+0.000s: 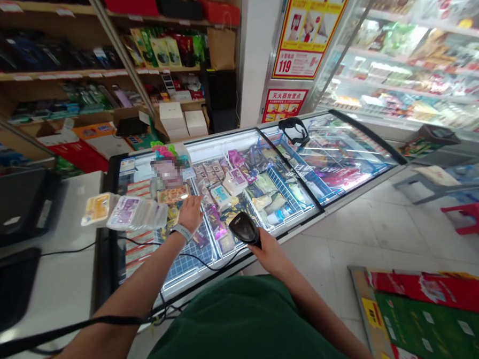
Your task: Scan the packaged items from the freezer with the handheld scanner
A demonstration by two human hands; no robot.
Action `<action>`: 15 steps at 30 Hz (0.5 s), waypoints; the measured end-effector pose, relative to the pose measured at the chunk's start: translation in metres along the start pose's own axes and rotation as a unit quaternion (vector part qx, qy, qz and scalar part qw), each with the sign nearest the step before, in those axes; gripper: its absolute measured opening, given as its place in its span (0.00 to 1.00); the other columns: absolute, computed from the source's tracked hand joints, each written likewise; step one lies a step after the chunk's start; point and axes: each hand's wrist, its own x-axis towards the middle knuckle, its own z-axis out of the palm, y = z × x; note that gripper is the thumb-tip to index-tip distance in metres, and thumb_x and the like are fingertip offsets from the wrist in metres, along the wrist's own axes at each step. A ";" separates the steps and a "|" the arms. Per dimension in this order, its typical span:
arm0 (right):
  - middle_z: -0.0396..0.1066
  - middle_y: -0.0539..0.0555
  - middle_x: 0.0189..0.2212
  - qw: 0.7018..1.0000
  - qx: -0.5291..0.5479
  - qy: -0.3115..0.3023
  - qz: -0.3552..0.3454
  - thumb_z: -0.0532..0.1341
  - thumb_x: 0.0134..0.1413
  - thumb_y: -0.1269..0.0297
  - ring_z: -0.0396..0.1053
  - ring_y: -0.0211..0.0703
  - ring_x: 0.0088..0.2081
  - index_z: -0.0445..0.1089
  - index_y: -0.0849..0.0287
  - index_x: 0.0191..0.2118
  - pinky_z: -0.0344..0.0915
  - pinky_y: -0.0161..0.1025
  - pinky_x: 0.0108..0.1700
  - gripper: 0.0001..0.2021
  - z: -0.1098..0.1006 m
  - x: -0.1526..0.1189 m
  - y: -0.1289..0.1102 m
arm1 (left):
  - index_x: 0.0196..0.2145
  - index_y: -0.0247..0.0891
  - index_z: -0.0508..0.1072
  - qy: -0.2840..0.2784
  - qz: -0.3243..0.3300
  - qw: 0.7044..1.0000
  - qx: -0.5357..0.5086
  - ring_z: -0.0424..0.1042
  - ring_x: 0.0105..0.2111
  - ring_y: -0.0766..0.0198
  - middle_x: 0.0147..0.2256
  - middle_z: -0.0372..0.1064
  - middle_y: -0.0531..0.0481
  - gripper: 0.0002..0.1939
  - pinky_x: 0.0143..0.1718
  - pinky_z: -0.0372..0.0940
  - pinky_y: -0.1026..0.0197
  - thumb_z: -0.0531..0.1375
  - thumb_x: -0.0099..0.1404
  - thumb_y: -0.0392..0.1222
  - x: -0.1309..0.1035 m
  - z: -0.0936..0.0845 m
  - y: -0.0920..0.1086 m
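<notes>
My right hand (269, 251) grips a black handheld barcode scanner (244, 228) by its handle, its head over the front edge of the glass-topped freezer (189, 289). A cable hangs from the scanner toward the left. With fingers stretched out, my left hand (191, 215) is over the freezer's glass, beside an orange-brown flat pack (173, 195); whether it touches the pack I cannot tell. Left of it lies a row of clear plastic packs with purple labels (125, 212) and a yellow-labelled pack (98, 208). To the right are a blue-labelled pack (221, 195) and a white purple-labelled pack (235, 181).
Black head strap gear (294, 131) rests on the freezer's far half. A counter (72, 252) with black equipment (18, 207) stands at left. Loaded shelves (73, 73) and a lit display fridge (418, 68) are behind. Cartons (435, 314) and a pink stool (472, 218) are at right.
</notes>
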 end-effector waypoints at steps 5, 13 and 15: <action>0.70 0.59 0.42 0.998 0.032 0.052 0.030 0.59 0.53 0.70 0.68 0.50 0.45 0.63 0.61 0.45 0.63 0.44 0.47 0.12 -0.004 -0.011 0.016 | 0.61 0.42 0.60 -0.063 0.046 0.997 0.012 0.54 0.62 0.49 0.61 0.59 0.41 0.34 0.60 0.53 0.47 0.60 0.57 0.36 0.058 -0.003 0.019; 0.70 0.60 0.43 0.989 0.070 0.107 0.070 0.59 0.53 0.71 0.68 0.52 0.46 0.64 0.61 0.48 0.63 0.46 0.48 0.15 -0.005 -0.022 0.037 | 0.59 0.29 0.59 -0.100 -0.103 0.990 0.011 0.57 0.59 0.31 0.58 0.61 0.25 0.52 0.54 0.54 0.34 0.63 0.47 0.68 0.087 0.014 0.050; 0.70 0.60 0.44 0.989 0.069 0.110 0.076 0.59 0.54 0.70 0.68 0.52 0.46 0.64 0.61 0.48 0.63 0.47 0.49 0.15 -0.004 -0.022 0.039 | 0.59 0.27 0.58 -0.102 -0.146 0.984 -0.003 0.58 0.58 0.31 0.57 0.61 0.23 0.52 0.53 0.56 0.36 0.60 0.49 0.71 0.084 0.021 0.057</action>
